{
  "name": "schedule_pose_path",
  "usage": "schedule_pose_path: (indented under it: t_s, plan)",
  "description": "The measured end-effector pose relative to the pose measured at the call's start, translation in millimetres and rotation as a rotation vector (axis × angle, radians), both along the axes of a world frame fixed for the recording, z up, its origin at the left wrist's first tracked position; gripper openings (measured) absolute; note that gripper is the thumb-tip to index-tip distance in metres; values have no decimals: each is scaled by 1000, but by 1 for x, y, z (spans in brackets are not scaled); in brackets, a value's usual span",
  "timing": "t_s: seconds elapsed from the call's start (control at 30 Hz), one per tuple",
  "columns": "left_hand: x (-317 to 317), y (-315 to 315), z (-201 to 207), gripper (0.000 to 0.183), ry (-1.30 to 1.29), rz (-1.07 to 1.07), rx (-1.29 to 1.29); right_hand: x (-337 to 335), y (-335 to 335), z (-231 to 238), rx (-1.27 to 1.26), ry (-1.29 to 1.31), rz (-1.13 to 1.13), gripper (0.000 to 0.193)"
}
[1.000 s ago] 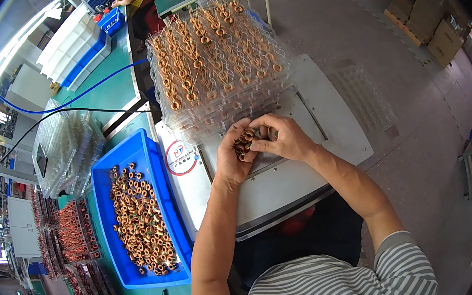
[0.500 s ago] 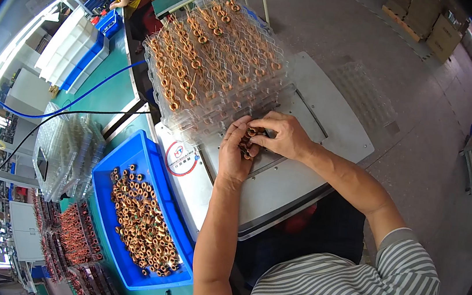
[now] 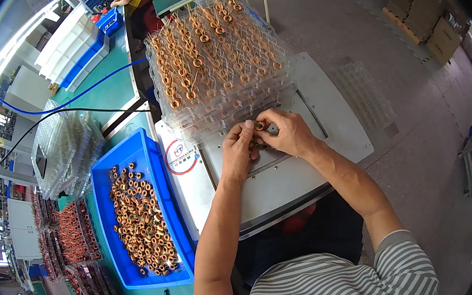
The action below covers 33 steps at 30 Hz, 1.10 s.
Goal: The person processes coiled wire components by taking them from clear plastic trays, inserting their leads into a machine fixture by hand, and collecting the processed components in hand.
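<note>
Tabletop of white metal (image 3: pixel 333 115) is topped at its far left by stacked clear plastic trays (image 3: pixel 216 66); left of the tabletop, a rectangular blue plastic bin (image 3: pixel 173 213) is set. Over the tabletop, the left hand (image 3: pixel 238 151) is curled around partly hidden dark rings (image 3: pixel 254 142); the right hand (image 3: pixel 287 134) is clamped by its fingertips on a small round copper-coloured ring (image 3: pixel 259 126).
</note>
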<state>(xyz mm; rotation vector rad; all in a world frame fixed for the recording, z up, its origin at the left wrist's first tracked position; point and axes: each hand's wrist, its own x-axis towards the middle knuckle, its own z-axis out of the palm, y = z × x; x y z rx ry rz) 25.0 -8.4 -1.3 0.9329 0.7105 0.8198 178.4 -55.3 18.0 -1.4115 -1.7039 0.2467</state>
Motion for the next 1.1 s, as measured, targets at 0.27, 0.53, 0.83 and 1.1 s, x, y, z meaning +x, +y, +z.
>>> schedule_pose_path:
  t_s: [0.27,0.53,0.83,1.1]
  plan:
    - [-5,1,0,30,-12,-67,-26,2,0,0,-46,87,92,27]
    - [-2,-2,6,26,31,-72,-17,7,-1,-5,2,38,112,23]
    - [-2,-3,6,23,31,-74,-26,6,-3,-1,-34,84,67,21]
    - [2,-5,6,28,87,-47,17,11,-1,-5,4,3,124,21]
